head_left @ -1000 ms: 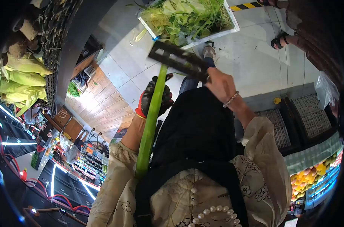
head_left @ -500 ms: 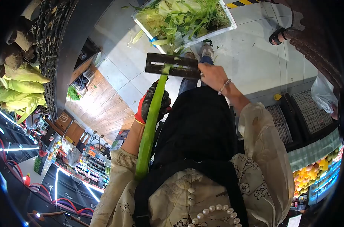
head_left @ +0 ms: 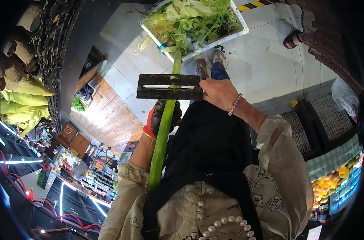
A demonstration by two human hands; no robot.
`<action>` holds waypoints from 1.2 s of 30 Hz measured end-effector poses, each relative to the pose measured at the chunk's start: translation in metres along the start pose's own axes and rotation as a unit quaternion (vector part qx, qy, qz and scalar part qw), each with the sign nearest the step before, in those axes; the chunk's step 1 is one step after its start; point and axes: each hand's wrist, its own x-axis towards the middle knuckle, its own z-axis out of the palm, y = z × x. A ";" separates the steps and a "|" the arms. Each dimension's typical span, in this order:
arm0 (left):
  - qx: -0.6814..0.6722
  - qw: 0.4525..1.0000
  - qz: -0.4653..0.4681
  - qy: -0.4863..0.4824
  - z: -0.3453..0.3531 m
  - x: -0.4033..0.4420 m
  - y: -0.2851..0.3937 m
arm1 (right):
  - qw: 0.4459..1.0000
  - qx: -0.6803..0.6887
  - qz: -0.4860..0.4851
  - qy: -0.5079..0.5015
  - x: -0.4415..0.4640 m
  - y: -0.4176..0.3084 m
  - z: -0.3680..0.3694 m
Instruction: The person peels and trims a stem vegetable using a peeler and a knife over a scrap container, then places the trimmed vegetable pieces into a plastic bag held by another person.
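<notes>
A long green stalk (head_left: pixel 162 138) slants up from my chest toward a white box. My left hand (head_left: pixel 162 117), in a black and red glove, is wrapped round its middle. Bare, with a beaded bracelet at the wrist, my right hand (head_left: pixel 220 94) grips one end of a dark flat slotted peeler (head_left: pixel 170 93). The peeler lies across the stalk, just above the gloved hand, and hides part of those fingers. Beyond it the stalk's upper part reaches the rim of the white box (head_left: pixel 226 39), which holds leafy green peelings (head_left: pixel 190 20).
Corn in husks (head_left: pixel 28 96) and brown roots (head_left: pixel 24 52) lie at the left beside a woven basket edge (head_left: pixel 50 52). Another person's sandalled foot (head_left: pixel 292 39) stands at the upper right. Dark crates (head_left: pixel 330 120) and a plastic bag (head_left: pixel 344 96) are on the right.
My right hand has brought the peeler down along the stalk toward me, from near the stalk's tip to just above my left hand. My left hand keeps its hold.
</notes>
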 end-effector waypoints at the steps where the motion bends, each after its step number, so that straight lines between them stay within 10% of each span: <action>1: 0.035 0.999 0.010 0.028 0.003 -0.003 0.001 | 1.000 -0.002 -0.002 -0.002 0.000 0.002 0.005; 15: -0.039 0.995 -0.009 -0.091 0.010 -0.020 0.010 | 0.964 -0.048 0.260 -0.028 0.032 0.141 0.021; 24: -0.117 0.990 -0.016 -0.076 -0.002 -0.001 -0.008 | 0.998 0.025 0.009 0.057 -0.006 0.001 0.026; 33: -0.126 0.988 0.006 -0.092 0.000 -0.011 -0.011 | 0.984 -0.026 0.171 0.036 0.028 0.090 0.024; 36: -0.130 0.987 0.030 -0.087 0.003 -0.004 -0.012 | 0.996 -0.014 0.071 0.059 0.015 0.059 0.024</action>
